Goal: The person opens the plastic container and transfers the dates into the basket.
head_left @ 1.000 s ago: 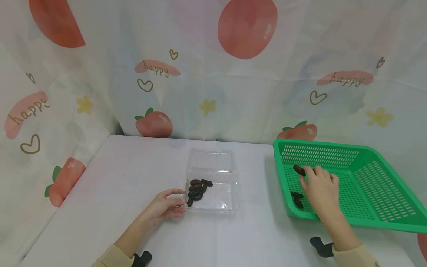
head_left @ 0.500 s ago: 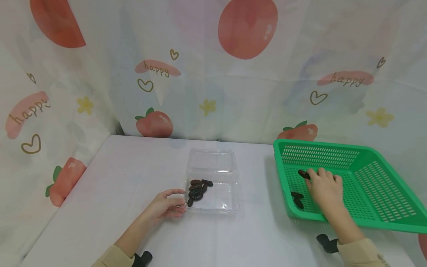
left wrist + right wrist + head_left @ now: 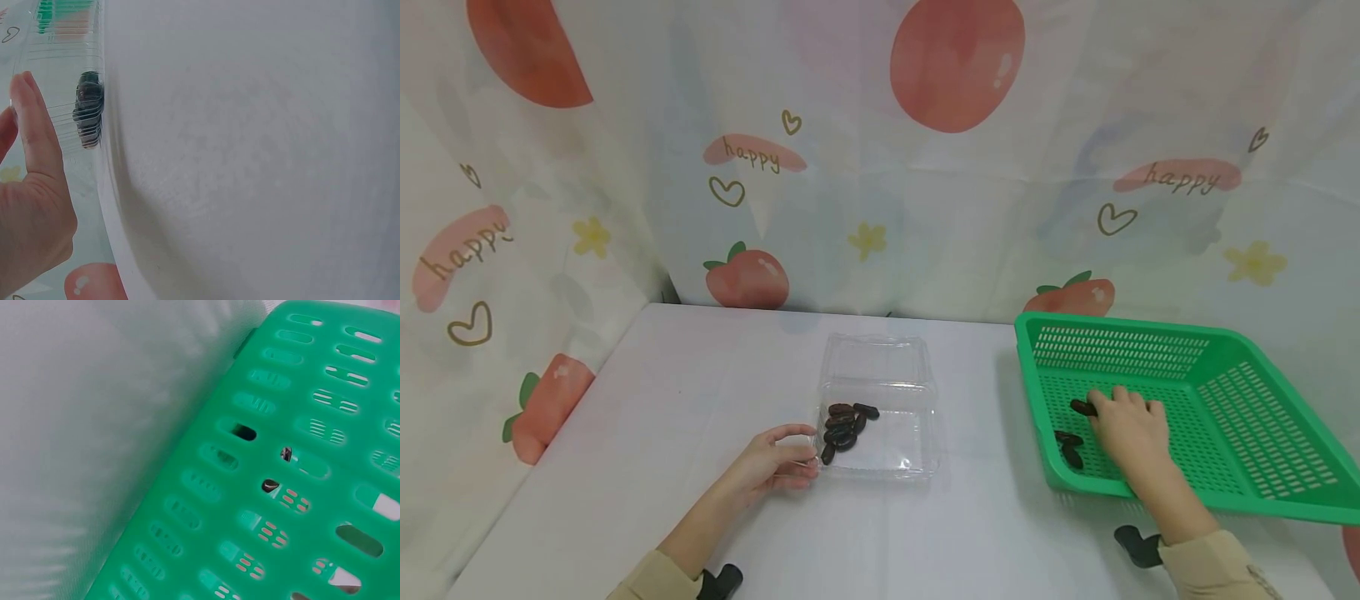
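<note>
In the head view my left hand (image 3: 775, 462) holds the left edge of a clear plastic clamshell box (image 3: 895, 454), its lid (image 3: 875, 360) laid back. Several dark oblong dates (image 3: 840, 429) lie at the box's left side. From the left wrist, straight fingers (image 3: 37, 137) run along the see-through wall, with the dates (image 3: 89, 111) behind it. Inside the green basket, my right hand (image 3: 1131, 433) pinches one brown date (image 3: 1083, 407) at its right end, low over the floor. Two or so more dates (image 3: 1071, 454) lie nearer the front.
The green slotted basket (image 3: 1195, 493) stands at the right of the white table (image 3: 970, 533). Its outer wall (image 3: 206, 487) fills much of the right wrist view and hides the right hand. A fruit-printed cloth (image 3: 955, 225) hangs behind and at the left.
My right hand has moved slightly right and lower into the basket with the date between its fingers. The left hand, the box and its dates stay in place.
</note>
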`<state>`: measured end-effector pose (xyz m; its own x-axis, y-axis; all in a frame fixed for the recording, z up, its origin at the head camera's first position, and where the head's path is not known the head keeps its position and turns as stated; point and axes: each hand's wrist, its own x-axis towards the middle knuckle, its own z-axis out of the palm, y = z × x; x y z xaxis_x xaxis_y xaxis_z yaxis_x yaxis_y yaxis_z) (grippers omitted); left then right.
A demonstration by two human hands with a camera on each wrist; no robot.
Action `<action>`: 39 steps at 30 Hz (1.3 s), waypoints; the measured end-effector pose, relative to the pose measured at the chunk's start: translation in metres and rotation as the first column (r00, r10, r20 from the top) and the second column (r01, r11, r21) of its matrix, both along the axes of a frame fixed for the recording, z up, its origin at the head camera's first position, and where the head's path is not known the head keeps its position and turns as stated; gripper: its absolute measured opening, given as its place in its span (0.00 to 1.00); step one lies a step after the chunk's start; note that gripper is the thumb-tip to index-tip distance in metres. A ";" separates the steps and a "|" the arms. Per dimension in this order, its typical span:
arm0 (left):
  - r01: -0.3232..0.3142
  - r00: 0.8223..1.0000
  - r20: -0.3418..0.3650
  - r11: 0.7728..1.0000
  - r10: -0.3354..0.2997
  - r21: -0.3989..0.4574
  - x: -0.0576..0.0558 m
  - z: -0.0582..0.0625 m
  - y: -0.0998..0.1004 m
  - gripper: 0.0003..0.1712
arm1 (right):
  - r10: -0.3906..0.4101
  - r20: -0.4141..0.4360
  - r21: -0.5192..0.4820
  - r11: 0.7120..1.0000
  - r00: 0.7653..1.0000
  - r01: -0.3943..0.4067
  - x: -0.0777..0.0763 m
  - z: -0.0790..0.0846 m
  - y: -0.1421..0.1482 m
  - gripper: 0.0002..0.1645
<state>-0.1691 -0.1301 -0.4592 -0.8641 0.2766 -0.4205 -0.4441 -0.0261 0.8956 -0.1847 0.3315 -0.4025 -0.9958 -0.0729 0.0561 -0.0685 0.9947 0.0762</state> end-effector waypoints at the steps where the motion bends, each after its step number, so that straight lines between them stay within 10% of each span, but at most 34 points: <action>1: 0.000 1.000 0.000 1.000 0.000 -0.001 0.000 0.000 0.000 0.32 | 0.000 0.005 -0.001 1.000 1.000 0.000 0.000 0.000 0.000 0.18; 23: -0.005 1.000 0.000 1.000 0.005 -0.008 0.000 0.000 0.001 0.32 | -0.025 0.209 0.081 0.997 0.978 0.008 -0.002 -0.003 0.001 0.24; 33: -0.017 1.000 0.007 1.000 0.017 -0.009 0.000 -0.001 0.000 0.32 | 0.015 -0.001 -0.002 1.000 1.000 -0.015 0.001 0.002 -0.007 0.23; 39: -0.016 1.000 0.007 1.000 0.016 -0.016 0.000 -0.001 0.000 0.31 | 0.068 -0.219 -0.072 0.994 0.973 -0.086 0.005 0.013 -0.027 0.24</action>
